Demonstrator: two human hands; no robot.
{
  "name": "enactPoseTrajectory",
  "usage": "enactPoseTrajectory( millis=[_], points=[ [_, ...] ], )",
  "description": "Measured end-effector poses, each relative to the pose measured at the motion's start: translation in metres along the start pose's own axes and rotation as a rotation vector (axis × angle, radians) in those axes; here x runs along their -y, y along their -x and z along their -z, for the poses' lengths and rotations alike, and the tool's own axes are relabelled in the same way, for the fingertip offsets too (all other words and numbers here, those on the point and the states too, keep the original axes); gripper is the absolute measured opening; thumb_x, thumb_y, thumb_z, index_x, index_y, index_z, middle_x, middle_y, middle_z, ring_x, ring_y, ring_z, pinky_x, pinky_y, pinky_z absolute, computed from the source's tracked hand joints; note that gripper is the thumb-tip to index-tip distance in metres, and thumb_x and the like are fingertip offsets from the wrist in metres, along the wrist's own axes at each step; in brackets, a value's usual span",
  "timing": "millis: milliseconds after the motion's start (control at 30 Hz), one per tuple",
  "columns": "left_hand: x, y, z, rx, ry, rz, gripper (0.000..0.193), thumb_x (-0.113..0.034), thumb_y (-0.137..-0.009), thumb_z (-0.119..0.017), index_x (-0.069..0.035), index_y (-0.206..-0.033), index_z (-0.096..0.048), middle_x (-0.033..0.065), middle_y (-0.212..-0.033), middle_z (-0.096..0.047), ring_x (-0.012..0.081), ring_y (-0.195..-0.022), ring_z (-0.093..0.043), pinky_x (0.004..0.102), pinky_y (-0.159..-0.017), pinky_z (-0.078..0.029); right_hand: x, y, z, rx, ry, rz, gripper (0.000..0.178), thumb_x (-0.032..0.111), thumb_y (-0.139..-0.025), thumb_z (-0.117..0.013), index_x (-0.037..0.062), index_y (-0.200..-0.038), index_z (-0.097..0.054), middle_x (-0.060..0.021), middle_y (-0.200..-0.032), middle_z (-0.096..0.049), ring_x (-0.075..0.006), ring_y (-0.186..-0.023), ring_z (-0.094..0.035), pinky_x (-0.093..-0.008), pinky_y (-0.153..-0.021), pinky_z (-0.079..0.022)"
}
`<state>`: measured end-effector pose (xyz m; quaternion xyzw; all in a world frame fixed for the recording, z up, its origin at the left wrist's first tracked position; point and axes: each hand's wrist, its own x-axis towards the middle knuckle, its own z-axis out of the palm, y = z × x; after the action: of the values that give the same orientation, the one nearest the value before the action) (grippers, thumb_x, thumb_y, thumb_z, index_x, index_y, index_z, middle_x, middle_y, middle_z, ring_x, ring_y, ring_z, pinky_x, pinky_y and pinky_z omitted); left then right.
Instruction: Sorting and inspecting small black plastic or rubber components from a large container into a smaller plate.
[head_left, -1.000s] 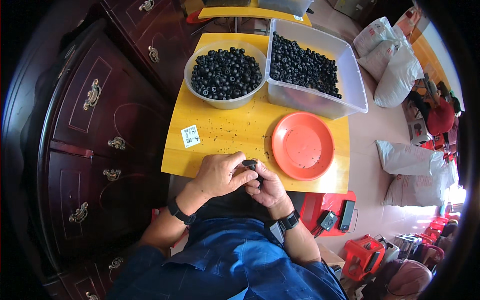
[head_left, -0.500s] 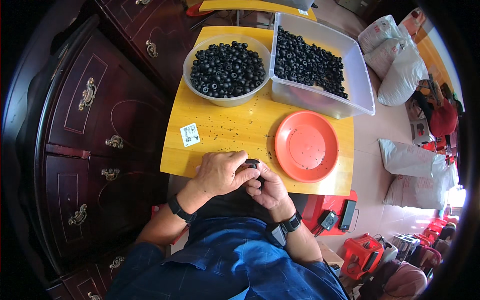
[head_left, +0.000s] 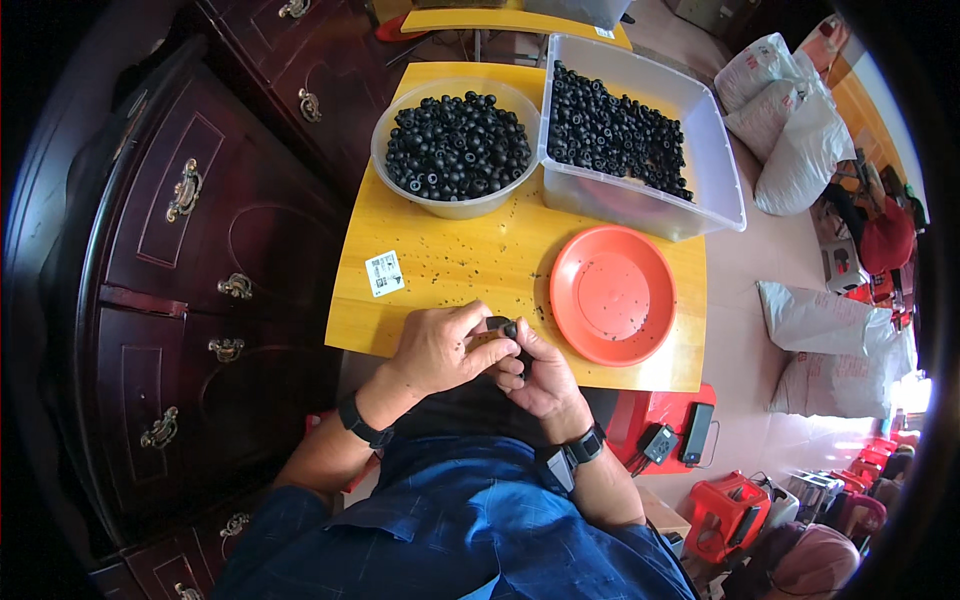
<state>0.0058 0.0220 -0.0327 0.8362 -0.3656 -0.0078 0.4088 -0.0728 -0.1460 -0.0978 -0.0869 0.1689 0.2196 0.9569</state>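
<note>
Yellow wood is forming the work surface, with dark reddish cabinets lining the left side and white sacks resting on the floor at right. Toward the far edge, a round translucent bowl and a rectangular translucent bin are sitting side by side, both containing many black ring-like beads. An orange-red plate is lying near the right edge; a white label is showing at left.

At the near edge, the left hand is pinching a thin dark strip between thumb and forefinger, its long axis running roughly left to right and its right end pointing toward the right hand. That hand's grip is pressing a small black piece between thumb and fingers, a blunt end showing beside the strip. Fingers are hiding the rest, so its long axis cannot be told. More black is showing lower in the same grip, possibly a separate piece.
</note>
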Motion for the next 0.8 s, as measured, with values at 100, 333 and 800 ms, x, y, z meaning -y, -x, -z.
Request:
enactPoseTrajectory(
  millis=[100,333,800],
  points=[
    [-0.003,-0.001,0.001,-0.022,0.094,0.054,0.024,-0.018,-0.085,-0.079,-0.004,-0.099,-0.066,0.0072,-0.067,-0.065,0.0213,-0.060,-0.066,0.0332,-0.055,-0.050,0.001,-0.002,0.000,0.004,0.003,-0.012,0.023,0.032,-0.105,-0.054,0.0100,-0.109,-0.059,0.0024,-0.085,-0.054,-0.0067,-0.065,-0.047,-0.0194,-0.051,-0.038],
    [-0.003,-0.006,0.006,0.103,0.156,0.086,0.016,-0.019,-0.086,-0.073,-0.007,-0.094,-0.066,0.0075,-0.065,-0.064,0.0267,-0.057,-0.065,0.0378,-0.055,-0.050,-0.002,0.001,-0.008,-0.029,0.090,0.017,0.026,0.034,-0.105,-0.053,0.0096,-0.112,-0.060,0.0018,-0.084,-0.054,-0.0075,-0.066,-0.048,-0.0192,-0.051,-0.038],
    [-0.014,-0.034,0.043,-0.030,0.036,0.048,0.027,-0.015,-0.088,-0.074,-0.005,-0.113,-0.068,0.0076,-0.067,-0.062,0.0132,-0.059,-0.062,0.0302,-0.059,-0.051,0.001,0.007,-0.021,0.015,-0.141,0.038,0.038,0.027,-0.105,-0.052,-0.0012,-0.129,-0.055,-0.0165,-0.127,-0.064,-0.0292,-0.117,-0.062,-0.0431,-0.100,-0.053]
  ],
)
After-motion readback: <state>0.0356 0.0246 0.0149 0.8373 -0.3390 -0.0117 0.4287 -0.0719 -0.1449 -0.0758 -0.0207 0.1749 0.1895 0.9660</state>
